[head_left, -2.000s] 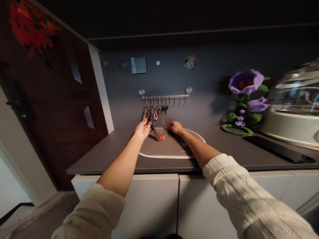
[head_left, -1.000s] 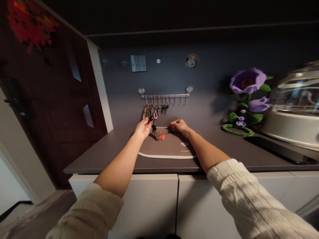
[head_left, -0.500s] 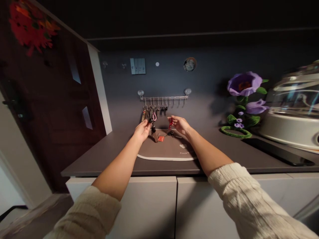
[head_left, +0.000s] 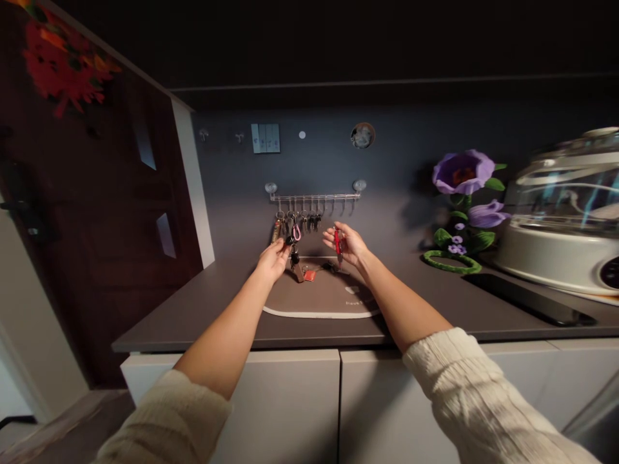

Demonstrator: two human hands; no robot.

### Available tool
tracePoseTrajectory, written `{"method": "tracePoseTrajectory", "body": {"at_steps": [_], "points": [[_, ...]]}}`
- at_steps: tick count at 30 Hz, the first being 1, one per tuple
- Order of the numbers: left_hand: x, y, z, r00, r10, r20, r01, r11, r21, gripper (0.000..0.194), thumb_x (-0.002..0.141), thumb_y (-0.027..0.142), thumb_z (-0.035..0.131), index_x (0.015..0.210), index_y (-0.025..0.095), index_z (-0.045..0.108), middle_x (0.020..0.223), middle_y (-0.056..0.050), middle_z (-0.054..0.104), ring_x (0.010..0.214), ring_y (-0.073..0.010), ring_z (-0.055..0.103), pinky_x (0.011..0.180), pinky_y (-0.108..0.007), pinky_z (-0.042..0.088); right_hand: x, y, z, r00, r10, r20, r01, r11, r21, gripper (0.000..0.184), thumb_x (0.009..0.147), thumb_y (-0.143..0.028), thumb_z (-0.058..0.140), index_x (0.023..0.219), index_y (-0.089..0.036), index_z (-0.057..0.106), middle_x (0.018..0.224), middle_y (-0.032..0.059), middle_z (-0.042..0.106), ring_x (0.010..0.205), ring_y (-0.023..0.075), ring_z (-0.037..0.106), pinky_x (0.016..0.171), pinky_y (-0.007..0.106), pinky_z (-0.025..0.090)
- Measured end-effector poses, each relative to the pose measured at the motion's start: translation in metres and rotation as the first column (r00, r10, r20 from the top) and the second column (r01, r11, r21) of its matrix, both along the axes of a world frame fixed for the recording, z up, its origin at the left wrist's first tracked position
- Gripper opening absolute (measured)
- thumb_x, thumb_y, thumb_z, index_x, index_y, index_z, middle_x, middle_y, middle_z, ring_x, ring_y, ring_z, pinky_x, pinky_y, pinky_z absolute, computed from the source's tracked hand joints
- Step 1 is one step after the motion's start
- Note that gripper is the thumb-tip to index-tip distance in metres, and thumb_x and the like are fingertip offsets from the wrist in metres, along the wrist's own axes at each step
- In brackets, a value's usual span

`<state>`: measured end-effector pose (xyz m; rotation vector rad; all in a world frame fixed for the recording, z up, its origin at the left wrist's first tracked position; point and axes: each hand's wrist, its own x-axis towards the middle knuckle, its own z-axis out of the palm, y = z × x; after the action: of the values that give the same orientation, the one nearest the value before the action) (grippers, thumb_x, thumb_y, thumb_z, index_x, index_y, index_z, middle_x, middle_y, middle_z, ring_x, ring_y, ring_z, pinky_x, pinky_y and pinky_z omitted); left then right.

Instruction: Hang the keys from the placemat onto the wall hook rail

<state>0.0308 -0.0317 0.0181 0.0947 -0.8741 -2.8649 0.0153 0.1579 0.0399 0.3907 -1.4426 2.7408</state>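
Observation:
My left hand [head_left: 273, 259] is closed on a bunch of keys; a black fob [head_left: 294, 258] and a brown tag [head_left: 299, 274] hang below the fingertips. To its right, my right hand [head_left: 352, 246] pinches a red keychain [head_left: 338, 241], which dangles along the fingers. Behind both hands, a clear hook rack [head_left: 316, 197] is fixed to the wall by suction cups. Several keys [head_left: 313, 221] and a pink loop [head_left: 296, 232] hang from its left hooks. An orange-red square tag [head_left: 309, 276] and a small dark item [head_left: 329, 265] lie on the brown mat [head_left: 314, 303].
On the right of the counter [head_left: 193, 309] stand purple flowers [head_left: 464, 174] with a green ring base, a black phone-like slab [head_left: 532, 301] and a white appliance with a clear cover [head_left: 561, 248]. A dark door [head_left: 97, 258] is at the left. Dark cabinetry overhangs the counter.
My right hand has moved slightly right and up with the red keychain, which now shows more fully. The left hand stays near the hanging keys. The view has shifted a little.

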Motion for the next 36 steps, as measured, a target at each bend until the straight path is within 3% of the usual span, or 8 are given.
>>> {"method": "tracePoseTrajectory", "body": {"at_steps": [6,11,21,27,34,36], "points": [[-0.002,0.0,-0.001,1.0,-0.006,-0.019,0.006,1.0,-0.004,0.017,0.078,-0.004,0.044,0.072,0.009,0.054,0.06,-0.002,0.06,0.056,-0.0065,0.06,0.06,-0.015,0.052,0.006,0.0,0.004,0.999,-0.022,0.048,0.02,0.999,0.045,0.01,0.079,-0.019,0.049,0.069,-0.017,0.049,0.051,-0.0023,0.055,0.044,0.0072,0.053,0.048,0.019,0.049],[-0.001,0.0,0.0,1.0,-0.009,-0.015,0.009,1.0,0.001,0.017,0.078,-0.004,0.044,0.072,0.009,0.054,0.062,-0.003,0.06,0.056,-0.0069,0.06,0.062,-0.016,0.052,0.004,0.001,0.002,1.0,0.015,0.004,-0.015,0.999,0.042,0.013,0.078,-0.021,0.051,0.066,-0.018,0.047,0.049,-0.0038,0.053,0.04,0.0056,0.047,0.043,0.017,0.045],[0.002,0.001,0.003,1.0,-0.011,-0.009,0.011,1.0,-0.015,0.018,0.078,-0.004,0.043,0.071,0.009,0.053,0.06,-0.002,0.06,0.055,-0.0066,0.06,0.058,-0.014,0.052,-0.002,-0.002,-0.003,0.998,0.043,-0.056,-0.037,0.994,0.1,0.014,0.082,-0.02,0.047,0.072,-0.015,0.055,0.061,0.0014,0.059,0.047,0.0072,0.053,0.047,0.019,0.048],[0.004,0.002,0.004,1.0,-0.006,-0.001,0.006,1.0,-0.003,0.018,0.078,-0.004,0.044,0.072,0.01,0.053,0.058,-0.001,0.058,0.053,-0.006,0.06,0.057,-0.013,0.051,-0.001,-0.005,-0.006,0.991,0.067,-0.118,-0.052,0.991,0.122,0.014,0.082,-0.011,0.044,0.08,-0.012,0.058,0.071,0.0053,0.062,0.062,0.0109,0.061,0.066,0.026,0.055],[0.002,0.003,0.002,1.0,-0.014,0.005,0.014,1.0,0.004,0.018,0.078,-0.004,0.044,0.074,0.011,0.054,0.06,-0.001,0.059,0.056,-0.0062,0.06,0.06,-0.014,0.052,-0.008,-0.007,-0.014,0.978,-0.058,-0.2,0.103,0.969,0.226,0.007,0.075,-0.009,0.055,0.078,-0.015,0.055,0.071,0.0011,0.062,0.055,0.0081,0.059,0.056,0.022,0.054],[0.002,0.003,0.001,1.0,-0.022,-0.005,0.022,1.0,-0.011,0.018,0.078,-0.004,0.044,0.072,0.01,0.054,0.06,-0.002,0.059,0.056,-0.006,0.06,0.062,-0.015,0.052,-0.01,-0.007,-0.016,0.962,-0.134,-0.239,0.188,0.957,0.221,0.015,0.07,-0.011,0.061,0.08,-0.017,0.051,0.069,-0.0015,0.061,0.054,0.0084,0.059,0.052,0.022,0.053]]}}
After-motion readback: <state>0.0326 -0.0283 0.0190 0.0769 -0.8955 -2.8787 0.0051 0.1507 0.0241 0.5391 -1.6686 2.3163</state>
